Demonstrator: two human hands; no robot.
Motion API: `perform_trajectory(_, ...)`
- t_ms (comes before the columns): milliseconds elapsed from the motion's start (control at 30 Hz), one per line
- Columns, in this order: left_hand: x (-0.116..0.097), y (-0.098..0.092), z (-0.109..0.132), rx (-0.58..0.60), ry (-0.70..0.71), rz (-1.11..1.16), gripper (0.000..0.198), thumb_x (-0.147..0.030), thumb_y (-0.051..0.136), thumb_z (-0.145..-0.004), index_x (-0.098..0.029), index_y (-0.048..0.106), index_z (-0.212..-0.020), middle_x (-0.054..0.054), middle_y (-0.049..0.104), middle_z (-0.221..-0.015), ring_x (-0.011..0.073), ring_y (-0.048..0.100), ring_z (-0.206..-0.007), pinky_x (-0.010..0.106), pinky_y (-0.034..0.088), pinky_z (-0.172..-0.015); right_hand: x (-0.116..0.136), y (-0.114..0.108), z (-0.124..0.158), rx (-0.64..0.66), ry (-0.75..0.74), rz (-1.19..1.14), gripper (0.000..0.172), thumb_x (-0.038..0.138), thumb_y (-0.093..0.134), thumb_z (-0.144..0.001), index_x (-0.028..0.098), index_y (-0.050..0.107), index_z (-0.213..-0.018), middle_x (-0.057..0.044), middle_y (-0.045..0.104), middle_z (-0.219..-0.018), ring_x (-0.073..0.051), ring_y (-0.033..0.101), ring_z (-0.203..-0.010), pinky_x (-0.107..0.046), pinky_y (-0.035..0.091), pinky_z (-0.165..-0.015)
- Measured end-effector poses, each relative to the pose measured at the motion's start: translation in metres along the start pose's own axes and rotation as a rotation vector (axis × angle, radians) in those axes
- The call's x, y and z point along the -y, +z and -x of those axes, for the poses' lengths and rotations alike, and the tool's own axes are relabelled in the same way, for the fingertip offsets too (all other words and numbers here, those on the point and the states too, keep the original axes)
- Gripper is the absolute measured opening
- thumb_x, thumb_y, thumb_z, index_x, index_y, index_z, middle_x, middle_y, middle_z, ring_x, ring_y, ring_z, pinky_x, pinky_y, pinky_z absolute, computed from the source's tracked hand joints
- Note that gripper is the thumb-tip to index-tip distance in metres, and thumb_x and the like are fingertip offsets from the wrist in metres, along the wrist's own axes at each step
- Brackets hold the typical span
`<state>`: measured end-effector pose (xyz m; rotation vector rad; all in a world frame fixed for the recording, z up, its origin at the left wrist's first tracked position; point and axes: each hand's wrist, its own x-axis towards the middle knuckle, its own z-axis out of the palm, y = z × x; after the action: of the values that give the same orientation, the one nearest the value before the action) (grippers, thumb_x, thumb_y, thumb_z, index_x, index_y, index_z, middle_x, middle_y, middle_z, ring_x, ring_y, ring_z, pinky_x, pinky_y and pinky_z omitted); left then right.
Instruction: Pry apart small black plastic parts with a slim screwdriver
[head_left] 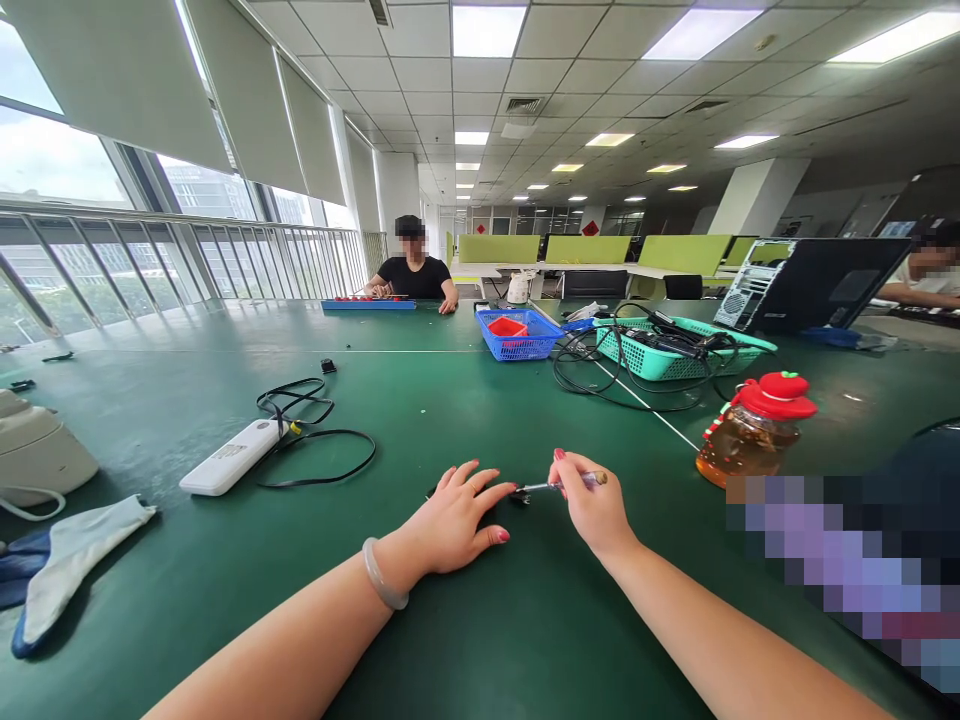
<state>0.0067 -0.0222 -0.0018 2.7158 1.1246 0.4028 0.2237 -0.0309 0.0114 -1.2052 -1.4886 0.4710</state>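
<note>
My left hand [454, 520] lies palm down on the green table, its fingers spread over a small black piece [519, 497]. Most of that piece is hidden beneath the hand; one end shows by the index fingertip, and I cannot tell its kind. Pinched in my right hand [596, 505] is a slim screwdriver [541, 487] with a metal shaft and a clear handle. The shaft points left and its tip is at the exposed end of the black piece.
A white power strip [236, 457] with a black cord lies left. Further off stand a blue basket [517, 345] and a teal basket [652, 362] of cables. A red-lidded jar [754, 430] is right, a glove [82, 560] left. A person [412, 270] sits across the table.
</note>
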Motion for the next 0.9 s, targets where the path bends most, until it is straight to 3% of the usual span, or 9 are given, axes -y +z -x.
perform_trajectory(133, -0.0007, -0.0004, 0.0, 0.018, 0.017, 0.008, 0.056, -0.05, 0.052, -0.091, -0.034, 0.041, -0.143, 0.008, 0.046, -0.147, 0.0354, 0.035, -0.138, 0.059, 0.029, -0.112, 0.0043, 0.0003, 0.0038, 0.046, -0.021, -0.032, 0.053, 0.054, 0.043, -0.092, 0.02, 0.05, -0.051, 0.002, 0.041, -0.048, -0.013, 0.041, -0.047, -0.027, 0.032, -0.047)
perform_trajectory(333, -0.0005, -0.0022, -0.0008, 0.031, -0.019, -0.003, 0.055, -0.047, 0.052, -0.092, -0.034, 0.039, -0.144, 0.008, 0.046, -0.148, 0.0337, 0.037, -0.136, 0.061, 0.027, -0.112, 0.0003, -0.0018, 0.0004, -0.076, 0.002, 0.0, 0.047, 0.05, 0.044, -0.092, 0.021, 0.051, -0.055, 0.003, 0.038, -0.05, -0.012, 0.039, -0.048, -0.027, 0.031, -0.048)
perform_trajectory(500, 0.0011, -0.0022, -0.0005, 0.015, -0.001, 0.001, 0.053, -0.047, 0.052, -0.092, -0.032, 0.042, -0.142, 0.009, 0.047, -0.146, 0.0326, 0.038, -0.136, 0.056, 0.03, -0.112, -0.0021, 0.0014, -0.0016, 0.031, 0.03, 0.04, 0.05, 0.052, 0.043, -0.091, 0.021, 0.049, -0.053, 0.003, 0.039, -0.048, -0.013, 0.039, -0.047, -0.027, 0.03, -0.048)
perform_trajectory(633, 0.0013, -0.002, -0.0006, -0.015, 0.013, 0.016, 0.059, -0.046, 0.053, -0.092, -0.032, 0.035, -0.147, 0.009, 0.044, -0.149, 0.0305, 0.037, -0.136, 0.053, 0.03, -0.113, 0.0035, 0.0026, 0.0029, 0.124, 0.003, -0.034, 0.052, 0.054, 0.043, -0.091, 0.02, 0.05, -0.053, 0.002, 0.041, -0.049, -0.013, 0.041, -0.048, -0.027, 0.033, -0.05)
perform_trajectory(800, 0.0011, -0.0012, -0.0007, -0.016, -0.03, -0.009, 0.062, -0.047, 0.052, -0.092, -0.035, 0.03, -0.148, 0.008, 0.041, -0.151, 0.0316, 0.036, -0.137, 0.06, 0.027, -0.112, 0.0017, -0.0011, 0.0, -0.027, 0.032, -0.049, 0.051, 0.053, 0.044, -0.091, 0.02, 0.048, -0.051, 0.002, 0.04, -0.049, -0.012, 0.039, -0.048, -0.027, 0.031, -0.048)
perform_trajectory(900, 0.0015, -0.001, -0.0006, 0.008, -0.075, -0.029, 0.06, -0.049, 0.05, -0.092, -0.036, 0.032, -0.147, 0.008, 0.042, -0.15, 0.0333, 0.035, -0.137, 0.064, 0.025, -0.111, -0.0019, -0.0012, -0.0032, -0.038, 0.058, -0.016, 0.051, 0.052, 0.045, -0.091, 0.02, 0.047, -0.051, 0.002, 0.04, -0.05, -0.012, 0.039, -0.048, -0.027, 0.03, -0.048)
